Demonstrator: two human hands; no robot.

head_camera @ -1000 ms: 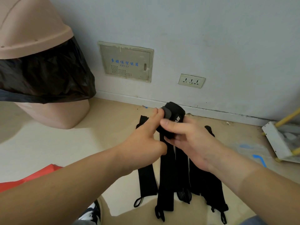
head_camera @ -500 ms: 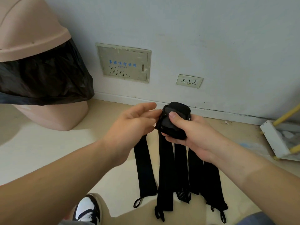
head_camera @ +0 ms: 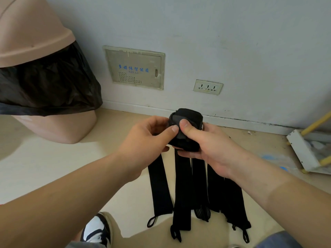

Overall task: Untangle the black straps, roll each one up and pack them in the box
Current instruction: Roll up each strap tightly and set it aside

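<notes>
Counts: 1 rolled strap (head_camera: 188, 120). Flat straps (head_camera: 159, 185) on floor below it: about 5, overlap blurs it. 2 hands: left hand (head_camera: 143, 145), right hand (head_camera: 211, 145). 1 lidded bin (head_camera: 35, 36), 1 wall panel (head_camera: 134, 68), 1 socket plate (head_camera: 207, 86), 1 shoe (head_camera: 95, 230).

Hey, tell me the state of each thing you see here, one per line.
Left hand, pinching the rolled strap.
Right hand, gripping the roll.
Rolled strap, wound up, in both hands.
Other straps, flat on floor, unrolled.
Bin, lid on.
Wall panel, closed.
Socket, nothing plugged in.
</notes>
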